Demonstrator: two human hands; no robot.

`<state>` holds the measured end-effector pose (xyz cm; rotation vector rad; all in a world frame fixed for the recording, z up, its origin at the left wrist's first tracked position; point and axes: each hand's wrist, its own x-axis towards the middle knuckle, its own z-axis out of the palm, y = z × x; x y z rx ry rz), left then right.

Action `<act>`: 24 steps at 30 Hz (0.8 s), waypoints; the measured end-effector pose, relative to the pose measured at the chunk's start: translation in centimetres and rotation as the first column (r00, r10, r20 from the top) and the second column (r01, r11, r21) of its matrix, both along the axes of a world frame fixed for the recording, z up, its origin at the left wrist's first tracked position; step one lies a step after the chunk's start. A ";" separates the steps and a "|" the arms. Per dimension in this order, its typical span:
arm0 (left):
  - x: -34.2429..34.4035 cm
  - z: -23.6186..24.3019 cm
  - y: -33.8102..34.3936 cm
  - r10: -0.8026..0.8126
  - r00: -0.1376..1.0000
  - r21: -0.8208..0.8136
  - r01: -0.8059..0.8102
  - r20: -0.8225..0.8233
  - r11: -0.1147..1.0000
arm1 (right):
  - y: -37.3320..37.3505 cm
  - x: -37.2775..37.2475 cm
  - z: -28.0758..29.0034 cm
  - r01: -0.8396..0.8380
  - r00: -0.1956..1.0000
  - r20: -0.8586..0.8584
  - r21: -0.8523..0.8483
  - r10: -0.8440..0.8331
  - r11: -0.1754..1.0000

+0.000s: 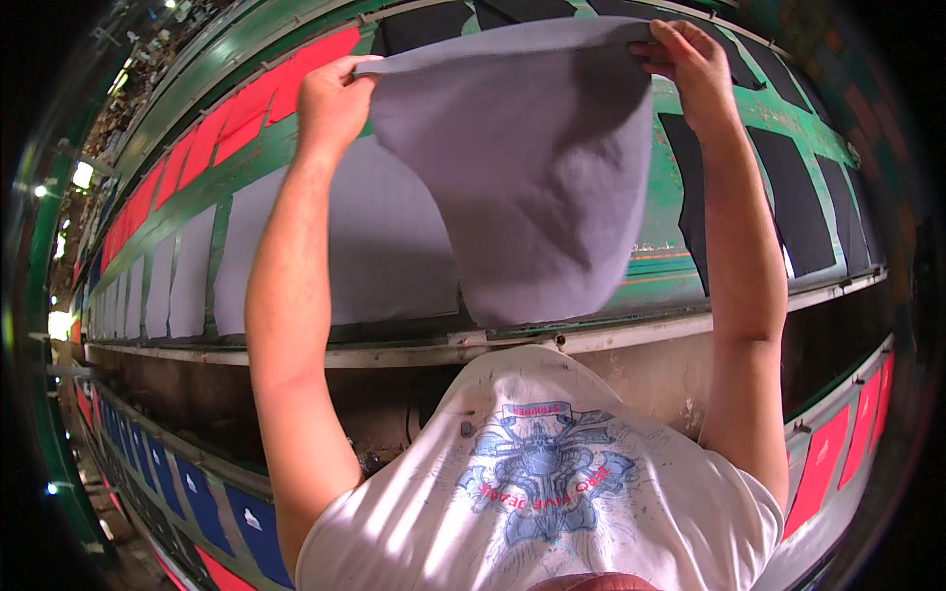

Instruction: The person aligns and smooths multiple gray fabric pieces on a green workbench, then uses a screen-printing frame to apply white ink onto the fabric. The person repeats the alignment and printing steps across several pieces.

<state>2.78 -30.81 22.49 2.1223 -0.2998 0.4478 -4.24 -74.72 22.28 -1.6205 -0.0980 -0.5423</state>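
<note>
A grey fabric panel point(532, 177) hangs between my hands over a long green printing table point(650, 276), held up by its top edge. My left hand point(335, 103) pinches the upper left corner, and my right hand point(690, 79) grips the upper right corner, fingers curled onto the cloth. Other grey panels point(374, 236) lie flat on the green surface to the left, partly hidden by my left arm and the lifted piece. Black panels point(793, 202) lie to the right, beyond and beside my right arm.
Red panels point(236, 118) and further black ones point(414, 25) line the table's far side. A metal rail point(611, 345) runs along the near edge, just beyond my white shirt. Behind me, parallel tables carry blue point(187, 492) and red point(818, 463) panels at lower left and right.
</note>
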 end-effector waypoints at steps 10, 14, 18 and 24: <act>-0.7 1.4 -5.0 -0.069 0.981 -0.459 0.145 0.180 0.876 | -6.5 2.9 2.5 -0.042 0.953 0.304 0.124 0.002 0.991; -3.8 -5.3 -5.0 -0.127 0.992 -0.555 0.108 0.006 0.825 | -5.6 -1.1 -4.3 -0.048 0.991 0.127 0.125 0.032 0.991; -7.9 -14.4 -4.9 -0.233 0.953 -0.771 -0.002 -0.195 0.636 | -4.5 -5.7 -11.8 0.049 0.984 -0.178 0.187 -0.015 0.981; -16.0 -24.4 -6.2 -0.019 0.847 -0.449 -0.263 -0.531 0.854 | -3.2 -13.5 -20.8 0.150 0.880 -0.475 0.267 -0.005 0.952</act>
